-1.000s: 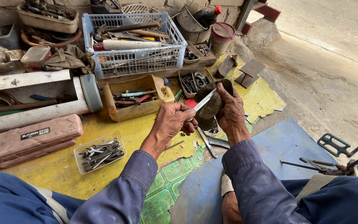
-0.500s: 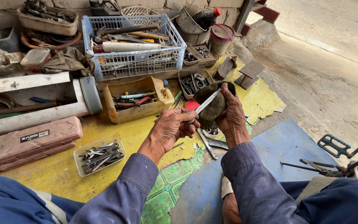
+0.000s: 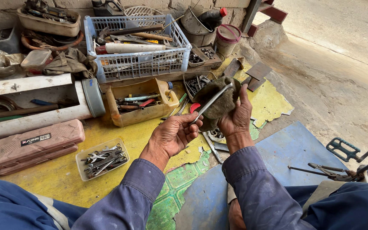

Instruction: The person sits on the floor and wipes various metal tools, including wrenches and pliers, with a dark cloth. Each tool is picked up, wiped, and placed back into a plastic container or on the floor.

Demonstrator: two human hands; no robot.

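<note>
My left hand point(image 3: 176, 134) grips the lower end of a thin bent metal rod point(image 3: 211, 102), palm turned up. My right hand point(image 3: 236, 117) holds a dirty olive-grey rag point(image 3: 218, 102) bunched around the rod's upper part. Both hands hover above the yellow floor mat point(image 3: 128, 136), in front of a yellow cut-open jug point(image 3: 139, 104) filled with screwdrivers and pliers. Under the hands on the mat lie a small round metal part point(image 3: 215, 135) and a flat metal tool point(image 3: 211, 147).
A blue plastic crate point(image 3: 137, 44) of tools stands at the back. A pink tool case point(image 3: 30, 145) and a clear tub of wrenches point(image 3: 102, 158) sit at left. A white pipe point(image 3: 39, 117), small trays of nuts point(image 3: 201, 55), a blue mat point(image 3: 294, 153) and a bicycle pedal point(image 3: 341, 149) lie around.
Both hands have risen a little. The rag has moved up along the rod, and my left hand has turned palm up.
</note>
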